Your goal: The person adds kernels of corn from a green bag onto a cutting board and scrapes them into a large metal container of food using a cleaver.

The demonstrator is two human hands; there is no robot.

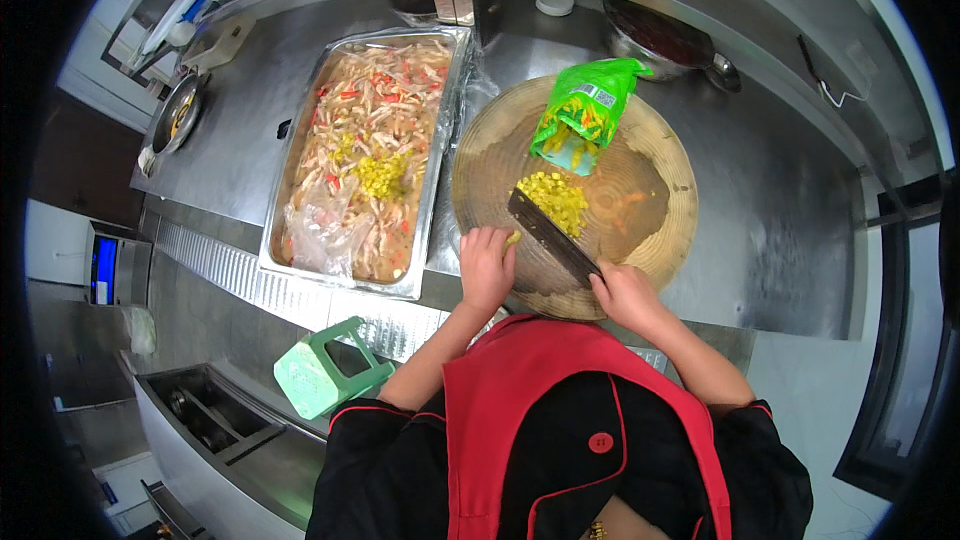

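My right hand (626, 291) grips the handle of a dark cleaver (551, 235), seen nearly edge-on over a round wooden chopping block (671, 165). Beyond the blade lies a pile of chopped yellow-green peppers (555, 199). At the block's left edge, my left hand (486, 262) has a small yellow-green pepper piece (513, 238) at its fingertips. An opened green bag (596, 94) rests at the back of the block, with whole yellow-green peppers (576, 150) showing at its mouth.
Left of the block stands a deep steel tray (418, 270) of pale strips with red bits in liquid; chopped pepper (381, 176) and clear plastic (322, 229) lie on top. A steel pot (660, 45) stands behind. A green plastic stool (315, 375) is at lower left.
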